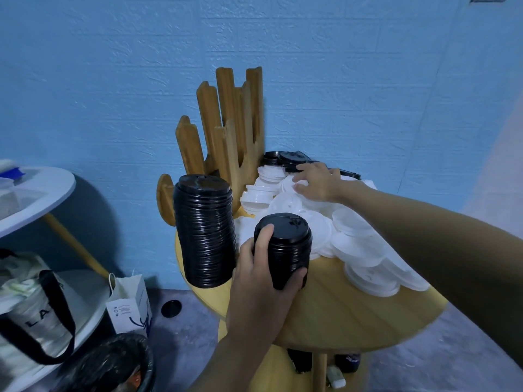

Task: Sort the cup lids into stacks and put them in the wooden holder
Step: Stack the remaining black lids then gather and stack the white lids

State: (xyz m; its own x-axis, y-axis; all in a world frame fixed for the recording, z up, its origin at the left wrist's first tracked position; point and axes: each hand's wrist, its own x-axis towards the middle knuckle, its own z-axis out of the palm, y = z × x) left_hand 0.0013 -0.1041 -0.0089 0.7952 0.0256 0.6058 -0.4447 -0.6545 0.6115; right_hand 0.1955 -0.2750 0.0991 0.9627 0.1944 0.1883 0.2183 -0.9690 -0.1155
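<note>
Short blk stack [287,250] gripped by L hand [261,274]; white lids [356,239] touched by R hand [318,182], fingers [300,187] spread; tall blk stack [204,233] before wooden holder [226,123].

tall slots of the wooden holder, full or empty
Empty: only bare slats and gaps show in the wooden holder; white lids lie heaped beside it.

The left hand [263,270] grips a stack of black lids [288,244], fingers curled round it. The right hand [317,182] lies palm down, arm outstretched, fingers loosely spread.
</note>
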